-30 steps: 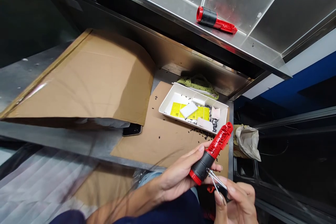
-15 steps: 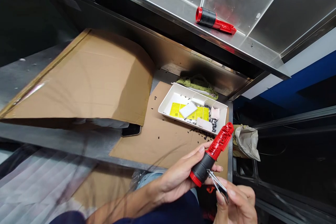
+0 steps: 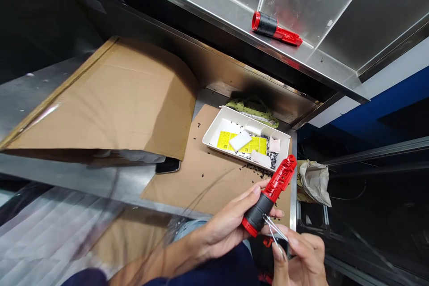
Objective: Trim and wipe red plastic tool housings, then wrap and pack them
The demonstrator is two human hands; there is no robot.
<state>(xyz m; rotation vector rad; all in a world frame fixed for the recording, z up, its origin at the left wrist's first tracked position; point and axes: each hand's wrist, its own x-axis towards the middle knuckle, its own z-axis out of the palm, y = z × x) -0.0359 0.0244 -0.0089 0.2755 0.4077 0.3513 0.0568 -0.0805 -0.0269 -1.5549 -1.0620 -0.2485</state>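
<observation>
My left hand [image 3: 231, 221] is wrapped round a red and black plastic housing [image 3: 263, 208], which tilts with its long red end up and to the right. Its black ribbed collar and red rim sit lower, by my palm. Between the thumb and fingers of my right hand [image 3: 301, 254] is a pair of metal tweezers [image 3: 275, 229]. Their tips meet the side of the black collar; any small part at the tips is too small to make out. A white tray [image 3: 214, 145] with small black pieces, white pads and a yellow label lies just beyond the housing.
A similar red and black housing [image 3: 266, 24] rests on the metal shelf [image 3: 214, 13] above. On the left stands a large cardboard box [image 3: 110, 103], a phone [image 3: 168, 166] by its lower edge. Small black pieces lie scattered over the cardboard sheet [image 3: 184, 187]. A green pouch [image 3: 250, 108] is behind the tray.
The housing has shifted very slightly in my left hand's grip. The tweezers stay at the collar, their arms looking a little further apart. The rest stands as before.
</observation>
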